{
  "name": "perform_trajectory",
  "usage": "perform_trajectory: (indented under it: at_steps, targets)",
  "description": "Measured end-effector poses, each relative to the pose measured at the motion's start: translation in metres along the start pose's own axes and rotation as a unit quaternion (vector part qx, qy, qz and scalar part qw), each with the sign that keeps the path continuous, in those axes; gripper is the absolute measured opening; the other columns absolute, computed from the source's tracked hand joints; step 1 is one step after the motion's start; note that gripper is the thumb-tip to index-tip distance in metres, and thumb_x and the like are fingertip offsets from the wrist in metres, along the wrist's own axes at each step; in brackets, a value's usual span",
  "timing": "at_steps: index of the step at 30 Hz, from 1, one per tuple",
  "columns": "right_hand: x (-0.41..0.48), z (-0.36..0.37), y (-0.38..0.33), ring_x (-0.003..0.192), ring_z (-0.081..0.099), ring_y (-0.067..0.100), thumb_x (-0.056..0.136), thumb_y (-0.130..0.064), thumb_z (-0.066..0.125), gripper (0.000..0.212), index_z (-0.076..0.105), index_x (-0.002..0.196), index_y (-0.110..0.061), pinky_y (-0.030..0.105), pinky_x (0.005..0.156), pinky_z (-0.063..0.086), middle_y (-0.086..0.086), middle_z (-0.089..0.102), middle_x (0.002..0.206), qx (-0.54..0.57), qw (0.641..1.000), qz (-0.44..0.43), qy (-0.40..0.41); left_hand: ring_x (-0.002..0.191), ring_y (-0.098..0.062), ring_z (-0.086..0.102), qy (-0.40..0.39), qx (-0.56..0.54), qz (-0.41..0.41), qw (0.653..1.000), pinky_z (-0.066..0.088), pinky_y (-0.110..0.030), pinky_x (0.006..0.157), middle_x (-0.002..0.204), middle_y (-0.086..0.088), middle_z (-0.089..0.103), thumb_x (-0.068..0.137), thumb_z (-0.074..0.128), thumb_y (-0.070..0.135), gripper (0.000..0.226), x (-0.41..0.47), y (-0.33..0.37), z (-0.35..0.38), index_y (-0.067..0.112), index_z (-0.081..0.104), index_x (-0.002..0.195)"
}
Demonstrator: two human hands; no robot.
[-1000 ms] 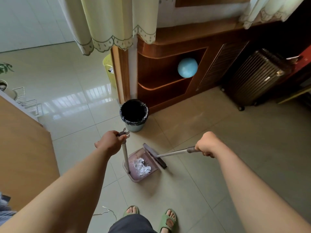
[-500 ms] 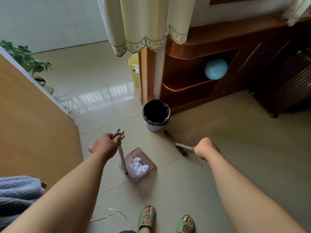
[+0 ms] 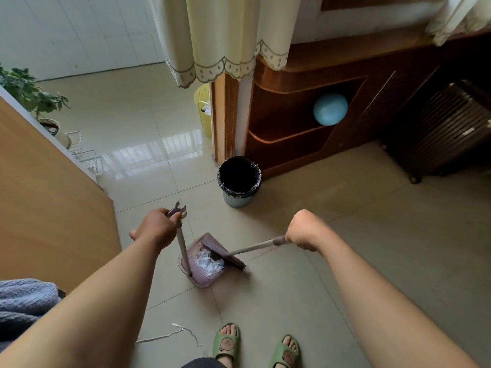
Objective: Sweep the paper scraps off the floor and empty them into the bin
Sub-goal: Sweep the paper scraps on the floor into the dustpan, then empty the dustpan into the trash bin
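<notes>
A mauve dustpan (image 3: 202, 278) rests on the tiled floor in front of me, with a heap of white paper scraps (image 3: 208, 262) inside it. My left hand (image 3: 156, 228) grips the top of the dustpan's upright handle (image 3: 183, 251). My right hand (image 3: 305, 231) holds the broom's grey handle (image 3: 252, 248), and the broom head (image 3: 223, 254) lies across the pan's open mouth, touching the scraps. The bin (image 3: 239, 181), lined with a black bag, stands on the floor just beyond the dustpan.
A wooden panel (image 3: 53, 208) stands close on my left. A dark wood cabinet (image 3: 305, 144) with a blue ball (image 3: 330, 108) is behind the bin, a dark suitcase (image 3: 438, 128) to its right. A white string (image 3: 170, 334) lies near my slippered feet (image 3: 227, 341).
The broom head has swung back from near the bin to the dustpan's mouth. The view has shifted a little; my left hand still holds the dustpan handle.
</notes>
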State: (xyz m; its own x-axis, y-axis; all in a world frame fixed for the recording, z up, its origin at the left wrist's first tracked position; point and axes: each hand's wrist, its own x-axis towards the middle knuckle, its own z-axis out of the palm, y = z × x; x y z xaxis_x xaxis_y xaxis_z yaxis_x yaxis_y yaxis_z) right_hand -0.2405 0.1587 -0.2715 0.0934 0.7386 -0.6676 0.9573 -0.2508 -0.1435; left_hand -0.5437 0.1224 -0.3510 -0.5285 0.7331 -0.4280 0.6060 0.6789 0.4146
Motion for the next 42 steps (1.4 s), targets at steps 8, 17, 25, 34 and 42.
perform_trajectory:
  at_steps: [8, 17, 25, 34, 42]
  targets:
    - [0.028, 0.001, -0.023, 0.080, 0.055, 0.029, 0.083, -0.037, 0.072, 0.033, 0.052, 0.072, -0.013, 0.027, 0.064, 0.042, 0.001, 0.052, 0.069, 0.001, 0.998, -0.011, 0.067, 0.088, -0.026, 0.054, 0.033, -0.007, -0.019, 0.999, 0.029, -0.041, 0.095, 0.094, -0.003, 0.069, 0.101, 0.045, 0.042, 0.035, -0.006, -0.026, -0.005, 0.019, 0.071, 0.094]
    - [0.033, 0.068, -0.046, 0.107, 0.061, 0.033, 0.092, -0.021, 0.056, 0.026, 0.060, 0.114, -0.008, 0.030, 0.075, 0.041, 0.013, 0.063, 0.121, -0.044, 0.998, -0.039, 0.013, 0.102, -0.030, 0.058, -0.025, 0.020, -0.009, 0.999, 0.040, -0.046, 0.102, 0.102, -0.006, 0.065, 0.100, 0.043, 0.045, 0.035, 0.005, -0.038, -0.008, 0.017, 0.063, 0.102]
    - [-0.014, 0.030, -0.039, 0.074, 0.056, 0.028, 0.082, -0.031, 0.073, 0.035, 0.047, 0.068, -0.013, 0.025, 0.051, 0.037, 0.005, 0.057, 0.073, -0.014, 0.999, -0.030, 0.017, 0.093, -0.033, 0.062, -0.057, -0.055, 0.030, 0.996, 0.050, -0.047, 0.092, 0.094, -0.012, 0.067, 0.091, 0.062, 0.047, 0.034, -0.007, -0.026, -0.002, 0.013, 0.063, 0.100]
    - [-0.065, -0.020, -0.014, 0.056, 0.048, 0.021, 0.081, -0.030, 0.075, 0.035, 0.049, 0.066, -0.013, 0.025, 0.044, 0.032, 0.002, 0.052, 0.058, 0.017, 0.998, -0.004, 0.058, 0.083, -0.029, 0.063, -0.043, 0.000, 0.097, 0.994, 0.041, -0.031, 0.065, 0.084, -0.004, 0.069, 0.095, 0.054, 0.050, 0.037, -0.037, 0.024, -0.011, 0.015, 0.065, 0.091]
    - [-0.081, -0.053, -0.001, 0.066, 0.053, 0.024, 0.086, -0.010, 0.061, 0.022, 0.054, 0.066, -0.009, 0.027, 0.061, 0.047, 0.005, 0.060, 0.070, 0.052, 0.993, 0.013, 0.101, 0.082, -0.027, 0.062, -0.026, -0.002, 0.141, 0.990, 0.041, -0.030, 0.064, 0.087, -0.007, 0.069, 0.097, 0.053, 0.044, 0.034, -0.061, 0.063, -0.030, 0.014, 0.069, 0.093]
